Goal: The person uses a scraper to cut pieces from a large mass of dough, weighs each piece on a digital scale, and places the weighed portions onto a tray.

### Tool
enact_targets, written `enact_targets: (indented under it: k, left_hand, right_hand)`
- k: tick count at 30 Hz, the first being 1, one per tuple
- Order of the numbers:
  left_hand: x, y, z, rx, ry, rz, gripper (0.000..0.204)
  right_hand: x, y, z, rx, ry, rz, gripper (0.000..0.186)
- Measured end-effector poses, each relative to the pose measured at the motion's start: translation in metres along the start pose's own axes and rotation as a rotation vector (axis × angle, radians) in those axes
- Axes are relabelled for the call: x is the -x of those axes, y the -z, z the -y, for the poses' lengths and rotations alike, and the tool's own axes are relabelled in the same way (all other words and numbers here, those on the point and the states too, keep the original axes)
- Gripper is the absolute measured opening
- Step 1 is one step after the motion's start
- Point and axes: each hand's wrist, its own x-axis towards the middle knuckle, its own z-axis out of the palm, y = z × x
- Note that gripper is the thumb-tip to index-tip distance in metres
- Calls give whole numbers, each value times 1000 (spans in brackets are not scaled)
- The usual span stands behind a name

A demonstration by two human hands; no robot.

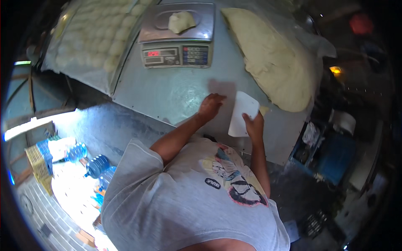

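Note:
My right hand [254,125] grips a flat white plastic scraper [239,108] over the steel table [155,92]; a small scrap of pale dough [264,110] shows just beside it. My left hand [212,104] is left of the scraper, fingers apart and slightly curled, holding nothing. Beyond them stands a digital scale [176,56], a lump of dough [181,22] resting on its metal pan. A large mass of dough [278,65] lies on plastic sheeting along the table's right side.
At the upper left is a plastic-covered tray of dough balls [90,39]. Blue water jugs [96,166] and yellow crates [37,167] stand on the floor at the lower left. A blue bin [337,152] and white container [344,121] are right of the table.

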Motion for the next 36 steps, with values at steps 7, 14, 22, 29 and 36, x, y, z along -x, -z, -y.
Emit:
enact_targets:
  k: [7, 14, 22, 29, 36]
  left_hand:
    - [8, 9, 13, -99, 119, -49, 20]
    - [7, 33, 27, 129, 253, -95, 11]
    - [-78, 117, 27, 211, 207, -453, 34]
    - [-224, 213, 71, -839, -94, -604, 73]
    - [-300, 298, 127, 756, 557, -604, 55]
  right_hand:
    - [-16, -44, 96, 378, 0, 41, 37]
    - [-70, -105, 49, 284, 14, 24, 38]
    - [-30, -53, 7, -215, -106, -35, 35]
    - [4, -28, 6, -402, -262, -192, 41]
    - [0, -45, 10, -529, -263, -184, 44]
